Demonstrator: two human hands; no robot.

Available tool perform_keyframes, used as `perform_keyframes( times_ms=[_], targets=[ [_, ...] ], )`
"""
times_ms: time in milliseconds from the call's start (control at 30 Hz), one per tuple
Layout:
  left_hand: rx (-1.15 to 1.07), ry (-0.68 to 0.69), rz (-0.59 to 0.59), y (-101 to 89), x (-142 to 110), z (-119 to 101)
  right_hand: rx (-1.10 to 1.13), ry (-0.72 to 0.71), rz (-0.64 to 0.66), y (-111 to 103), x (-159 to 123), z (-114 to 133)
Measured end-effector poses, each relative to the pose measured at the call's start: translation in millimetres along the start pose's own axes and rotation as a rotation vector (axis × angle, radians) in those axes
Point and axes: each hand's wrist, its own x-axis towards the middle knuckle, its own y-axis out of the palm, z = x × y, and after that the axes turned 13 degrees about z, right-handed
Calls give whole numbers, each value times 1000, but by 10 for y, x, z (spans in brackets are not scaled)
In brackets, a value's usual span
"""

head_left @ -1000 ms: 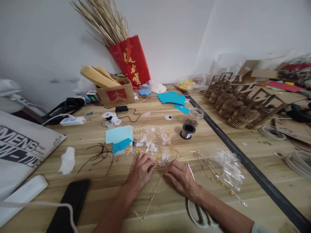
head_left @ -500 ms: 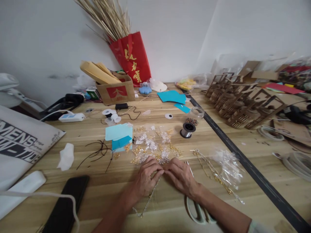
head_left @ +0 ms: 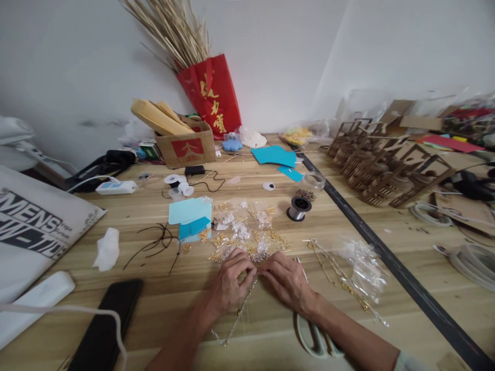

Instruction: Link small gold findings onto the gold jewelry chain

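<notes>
My left hand [head_left: 233, 279] and my right hand [head_left: 289, 282] meet almost fingertip to fingertip, just in front of loose silver and gold beads [head_left: 260, 248]. From between them a thin beaded strand [head_left: 236, 325] slants down the table and bends at its lower end. Its upper end is pinched in the fingers of my right hand. The left thumb and forefinger are closed beside that end; whatever tiny thing they hold is hidden. Under my right forearm lies a pair of scissors [head_left: 317, 337] with pale handles, partly covered.
Right of my hands are gold chains [head_left: 340, 275] and clear plastic bags [head_left: 365, 270]. A wire spool [head_left: 298, 208] and a jar of beads [head_left: 312, 184] stand behind. Leftward are blue paper sheets [head_left: 189, 210], black cords [head_left: 160, 245] and a phone [head_left: 106, 324].
My left hand has moved right from the edge of the bead pile to my right fingertips, now covering the strand's upper part. My right hand has stayed nearly in place.
</notes>
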Motion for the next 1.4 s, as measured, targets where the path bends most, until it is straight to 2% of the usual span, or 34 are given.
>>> perform_keyframes(
  times_ms=[100,200,367,733,1067,1400],
  targets=[
    [-17,-3,-9,-11,2,18,-4,19,27,15,-9,-20],
    [-9,-66,-32,-38,3,67,-2,41,22,29,-19,-45],
    [148,-121,-148,-68,-6,203,8,37,-5,35,-28,-66],
    [338,-127,51,-37,-13,257,28,41,-4,52,-26,-74],
    [373,-130,92,-3,4,276,43,63,25,47,-22,-73],
    [400,-149,103,-9,3,254,56,57,-2,65,-32,-87]
  ],
)
